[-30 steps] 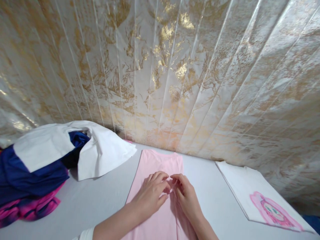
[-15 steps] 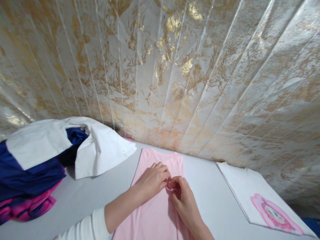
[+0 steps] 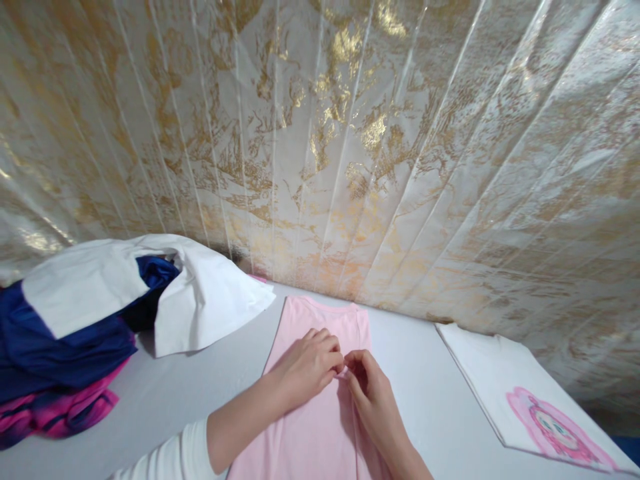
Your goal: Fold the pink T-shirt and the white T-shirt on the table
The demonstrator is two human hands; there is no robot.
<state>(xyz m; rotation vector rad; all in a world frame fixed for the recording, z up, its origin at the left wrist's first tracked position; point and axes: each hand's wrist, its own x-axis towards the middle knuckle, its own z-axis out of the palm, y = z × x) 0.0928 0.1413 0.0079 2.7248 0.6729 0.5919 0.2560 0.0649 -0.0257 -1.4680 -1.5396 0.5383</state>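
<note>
Left hand (image 3: 306, 365) and right hand (image 3: 373, 395), looser a second ago, now meet fingertip to fingertip, both pinched on a small midline fold of the pale pink cotton T-shirt (image 3: 320, 319) lying flat on the grey-white tabletop (image 3: 415, 373).

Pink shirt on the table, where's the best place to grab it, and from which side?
Probably the two far corners of the pink shirt, near the wall, one per hand, reaching from above. It lies flat as a long narrow strip, so only its edges give purchase, and bare table lies beside both. The left hand and right hand pinch a small crease at its middle.
</note>
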